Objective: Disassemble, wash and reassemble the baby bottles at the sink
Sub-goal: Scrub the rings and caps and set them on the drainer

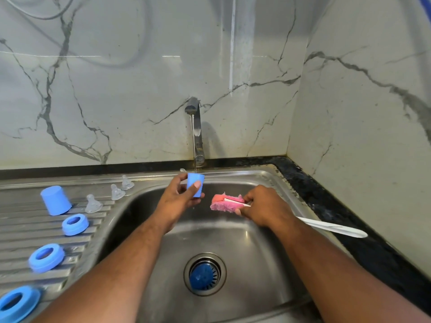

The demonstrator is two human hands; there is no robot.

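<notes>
Rinsing is being carried out at the sink (242,243): a blue cap (195,184) is being held under the running tap (196,127), far centre over the basin, and is being pinched between the thumb and fingers of the left grip (177,199). A pink brush (225,202) is being clasped by the right grip (263,206), whose fingers are curled round its neck. The brush head is just right of the cap and apart from it.

Which end of the cap is open cannot be told. To wash it well, the open end should probably be turned into the stream and the brush head twisted inside, with the cap being held firmly, since wet plastic is likely to be slippery.

A second cap (55,200), rings (75,224) and clear teats (93,203) are being left on the drainboard (23,229) at the left.
</notes>
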